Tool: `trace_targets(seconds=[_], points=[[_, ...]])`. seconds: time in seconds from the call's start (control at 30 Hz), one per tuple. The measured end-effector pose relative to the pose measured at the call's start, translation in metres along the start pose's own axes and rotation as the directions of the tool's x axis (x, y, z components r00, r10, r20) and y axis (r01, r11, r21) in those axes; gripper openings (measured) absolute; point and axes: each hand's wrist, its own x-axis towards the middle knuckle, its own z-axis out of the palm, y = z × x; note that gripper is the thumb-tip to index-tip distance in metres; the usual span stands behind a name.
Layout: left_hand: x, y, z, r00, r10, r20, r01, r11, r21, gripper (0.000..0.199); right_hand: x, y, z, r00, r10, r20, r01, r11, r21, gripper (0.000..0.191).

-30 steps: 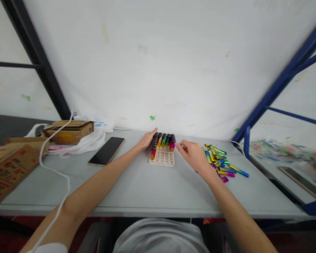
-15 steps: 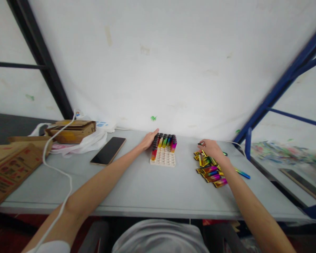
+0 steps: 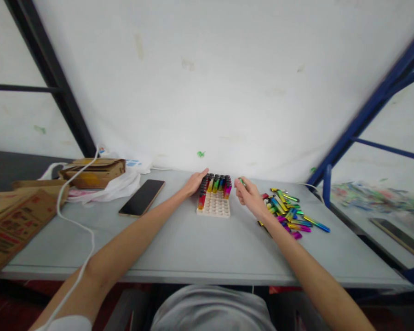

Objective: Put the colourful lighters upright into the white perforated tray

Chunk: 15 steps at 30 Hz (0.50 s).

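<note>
A white tray with rows of round holes lies on the table. Shiny multicoloured lighters with black tops stand upright along its left side and across its back rows, while the front holes show bare. My left hand grips the tray's left side, thumb at the far corner and the other fingers partly hidden. To the right of the tray, my right hand is raised and closed in a pinch on a lighter, of which only a green bit shows. Beyond that wrist, a loose heap of metallic lighters lies on the table.
A dark phone lies left of my left hand. Cardboard boxes and a white plastic bag sit at the far left. A white cable hangs across my left forearm. A blue metal frame rises at the right.
My right hand has moved left from the heap toward the tray with a lighter in its fingers. More of the heap shows now, with its pieces shifted. My left hand stays in place.
</note>
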Motion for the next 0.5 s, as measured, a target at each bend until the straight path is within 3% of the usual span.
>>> trace_targets(seconds=[0.1,0.2,0.3,0.5], points=[[0.001,-0.002,-0.001,1.0,0.012,0.026,-0.012,1.0,-0.005,0.069,-0.005,0.011,0.005,0.99,-0.109,-0.094,0.089,0.976,-0.199,0.054],[0.001,-0.003,-0.001,0.999,0.025,0.038,-0.024,1.0,-0.016,0.067,-0.008,0.014,0.006,0.979,-0.139,-0.152,0.084,0.942,-0.324,0.055],[0.001,-0.004,-0.001,0.999,0.034,0.028,-0.033,0.999,-0.03,0.066,-0.008,0.015,0.006,0.973,-0.119,-0.199,0.042,0.935,-0.353,0.049],[0.002,-0.004,-0.002,1.0,0.025,0.012,-0.025,1.0,-0.016,0.067,-0.008,0.019,0.007,0.978,-0.151,-0.144,0.098,0.941,-0.325,0.038]])
